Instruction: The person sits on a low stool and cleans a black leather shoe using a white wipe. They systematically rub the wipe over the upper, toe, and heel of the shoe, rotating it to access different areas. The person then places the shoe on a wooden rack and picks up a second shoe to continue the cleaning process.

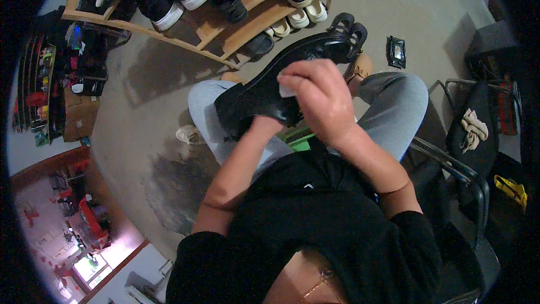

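Note:
A glossy black shoe (257,95) is held above my lap, its toe end towards the upper right. My left hand (268,123) reaches into or behind the shoe; only the wrist shows and the fingers are hidden. Over the shoe's upper side, my right hand (322,93) pinches a small white wipe or pad (287,90) between thumb and fingers. The white piece appears to touch the black surface, or lies just above it. Part of the shoe's near side is covered by my right hand.
A wooden shoe rack (249,12) with several shoes stands ahead. Black strapped footwear (357,36) appears beyond the toe. A black packet (396,52) lies on the floor; a white shoe (190,134) is at left. At right, a black chair (472,109) bears a beige cloth (474,128).

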A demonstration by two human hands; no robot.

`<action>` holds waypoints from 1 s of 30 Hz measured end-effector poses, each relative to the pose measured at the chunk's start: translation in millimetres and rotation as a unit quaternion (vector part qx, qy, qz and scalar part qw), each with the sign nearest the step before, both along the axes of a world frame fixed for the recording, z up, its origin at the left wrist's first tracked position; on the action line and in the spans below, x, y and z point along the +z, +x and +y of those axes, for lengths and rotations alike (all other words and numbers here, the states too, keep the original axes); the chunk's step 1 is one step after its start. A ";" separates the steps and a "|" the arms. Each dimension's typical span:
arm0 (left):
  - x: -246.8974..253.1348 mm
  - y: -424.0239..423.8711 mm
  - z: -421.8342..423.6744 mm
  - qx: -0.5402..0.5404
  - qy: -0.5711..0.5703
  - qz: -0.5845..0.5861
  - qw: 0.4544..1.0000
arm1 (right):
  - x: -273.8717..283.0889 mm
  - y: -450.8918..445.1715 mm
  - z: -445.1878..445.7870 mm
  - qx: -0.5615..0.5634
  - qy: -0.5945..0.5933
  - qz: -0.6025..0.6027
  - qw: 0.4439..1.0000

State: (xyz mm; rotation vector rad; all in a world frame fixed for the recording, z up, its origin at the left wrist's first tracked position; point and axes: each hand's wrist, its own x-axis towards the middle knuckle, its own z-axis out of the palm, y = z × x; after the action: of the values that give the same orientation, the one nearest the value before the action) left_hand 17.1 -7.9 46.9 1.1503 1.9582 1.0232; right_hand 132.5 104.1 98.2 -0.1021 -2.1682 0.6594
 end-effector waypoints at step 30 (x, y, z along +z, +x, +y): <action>-40.4 -52.9 57.0 0.144 0.262 -0.777 0.554 | -89.7 31.5 14.9 0.049 -0.450 -0.226 0.863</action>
State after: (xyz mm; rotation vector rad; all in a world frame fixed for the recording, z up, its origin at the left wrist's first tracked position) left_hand -35.8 49.0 6.6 -0.1953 0.2932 1.8591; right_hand 164.0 119.1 8.5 -0.7013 -2.1019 1.8179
